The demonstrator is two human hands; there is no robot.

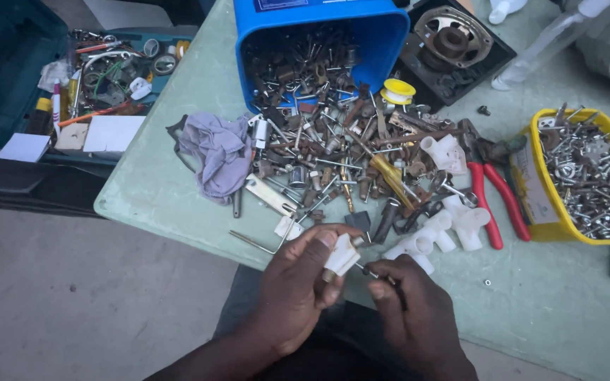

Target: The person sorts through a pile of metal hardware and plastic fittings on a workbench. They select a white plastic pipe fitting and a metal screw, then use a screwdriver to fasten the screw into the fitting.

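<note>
My left hand (296, 282) grips a small white plastic fitting (342, 255) between thumb and fingers at the table's near edge. Close beside it, my right hand (412, 310) pinches a thin dark tool (388, 280) whose metal tip touches the fitting. Just beyond both hands lie several white plastic pipe fittings (453, 226) and a spilled heap of rusty screws, bolts and metal parts (340, 152).
A tipped blue bin (383, 32) spills hardware onto the pale green table (157, 190). A grey rag (219, 152), red-handled pliers (492, 201), a yellow tray of screws (552, 229), a black motor part (453, 42) and an open teal toolbox (8, 77) surround it.
</note>
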